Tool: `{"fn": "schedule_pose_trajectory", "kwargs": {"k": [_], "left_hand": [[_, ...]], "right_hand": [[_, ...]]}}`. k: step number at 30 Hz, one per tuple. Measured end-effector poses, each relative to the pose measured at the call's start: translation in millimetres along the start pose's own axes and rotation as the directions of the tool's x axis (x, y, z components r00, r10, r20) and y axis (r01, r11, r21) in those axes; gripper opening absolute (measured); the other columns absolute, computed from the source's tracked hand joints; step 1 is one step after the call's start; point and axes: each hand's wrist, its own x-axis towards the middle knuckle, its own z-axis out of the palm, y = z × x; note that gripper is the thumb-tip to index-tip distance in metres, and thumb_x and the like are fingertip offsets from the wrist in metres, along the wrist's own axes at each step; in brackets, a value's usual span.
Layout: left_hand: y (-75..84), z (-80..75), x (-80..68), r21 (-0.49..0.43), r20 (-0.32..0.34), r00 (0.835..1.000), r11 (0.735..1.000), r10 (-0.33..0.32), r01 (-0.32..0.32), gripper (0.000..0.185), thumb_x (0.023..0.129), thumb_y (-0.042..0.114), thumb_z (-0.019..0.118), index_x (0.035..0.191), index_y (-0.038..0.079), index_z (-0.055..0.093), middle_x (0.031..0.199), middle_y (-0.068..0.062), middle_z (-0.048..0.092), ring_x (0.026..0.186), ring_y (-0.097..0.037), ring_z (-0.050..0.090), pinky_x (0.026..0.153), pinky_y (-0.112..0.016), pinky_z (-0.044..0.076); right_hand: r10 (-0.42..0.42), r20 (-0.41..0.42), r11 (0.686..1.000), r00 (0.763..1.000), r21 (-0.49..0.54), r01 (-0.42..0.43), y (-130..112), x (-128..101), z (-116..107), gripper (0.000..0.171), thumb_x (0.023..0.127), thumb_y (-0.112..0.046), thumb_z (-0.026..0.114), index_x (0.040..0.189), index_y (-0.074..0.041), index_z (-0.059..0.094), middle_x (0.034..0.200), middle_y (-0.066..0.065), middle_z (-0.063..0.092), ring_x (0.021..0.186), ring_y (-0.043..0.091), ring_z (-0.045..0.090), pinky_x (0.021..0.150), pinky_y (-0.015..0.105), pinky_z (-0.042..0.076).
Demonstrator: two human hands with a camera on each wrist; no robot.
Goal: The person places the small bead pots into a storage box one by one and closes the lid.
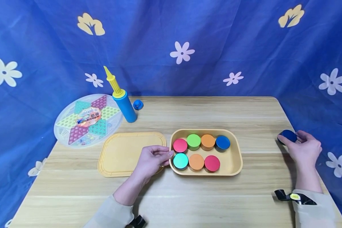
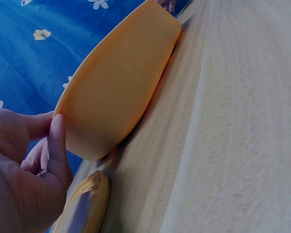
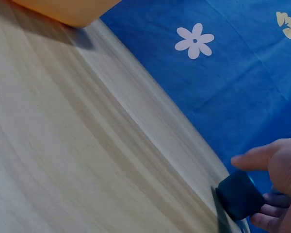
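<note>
A yellow tray in the middle of the wooden table holds several round coloured blocks: red, green, orange, blue, teal, orange, red. My left hand grips the tray's left rim, with the thumb against its wall. My right hand is at the table's right edge and holds a dark blue round block between fingers and thumb; the same dark blue block shows in the right wrist view, just above the table edge.
A yellow lid lies left of the tray. Behind it stand a blue and yellow hand pump, a small blue piece and a round Chinese checkers board. A blue flowered cloth hangs behind and around the table.
</note>
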Motion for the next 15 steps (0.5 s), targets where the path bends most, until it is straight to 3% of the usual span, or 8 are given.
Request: {"fn": "schedule_pose_trajectory", "kwargs": {"k": [3,6,11,15], "left_hand": [[-0.1,-0.4,-0.5,0.004,-0.004,1.0,1.0,0.002,-0.002,0.024,0.091,0.0,0.083,0.111,-0.009,0.075,0.092,-0.017,0.076,0.074,-0.016,0.073,0.068,-0.026,0.065],[-0.6,0.1,-0.2,0.01,-0.005,1.0,1.0,0.001,-0.001,0.023,0.091,0.0,0.083,0.111,-0.009,0.075,0.091,-0.017,0.075,0.074,-0.016,0.073,0.068,-0.026,0.065],[-1.3,0.1,0.2,0.012,-0.006,1.0,1.0,0.002,-0.002,0.023,0.091,0.0,0.083,0.11,-0.009,0.075,0.091,-0.017,0.075,0.073,-0.016,0.073,0.068,-0.026,0.065],[-1.3,-0.5,0.4,0.009,-0.006,1.0,1.0,0.007,-0.007,0.023,0.091,-0.001,0.083,0.11,-0.009,0.074,0.09,-0.016,0.075,0.074,-0.016,0.073,0.068,-0.026,0.065]], "right_hand": [[0.0,0.015,1.0,1.0,-0.004,0.0,2,0,3,0.088,0.087,-0.046,0.085,0.156,-0.003,0.05,0.15,0.026,0.055,0.151,0.036,0.032,0.123,0.054,0.03],[0.001,0.008,1.0,1.0,-0.012,0.0,6,1,5,0.086,0.088,-0.047,0.084,0.155,-0.004,0.052,0.148,0.026,0.056,0.148,0.036,0.035,0.121,0.054,0.032],[0.001,0.021,1.0,1.0,0.026,-0.002,1,-1,6,0.083,0.086,-0.049,0.086,0.154,-0.012,0.057,0.15,0.018,0.058,0.135,0.023,0.058,0.117,0.034,0.044],[-0.13,0.05,0.989,0.99,0.077,0.126,-13,-11,2,0.077,0.084,-0.042,0.091,0.149,-0.013,0.062,0.146,0.018,0.062,0.113,0.005,0.067,0.1,0.015,0.051]]}}
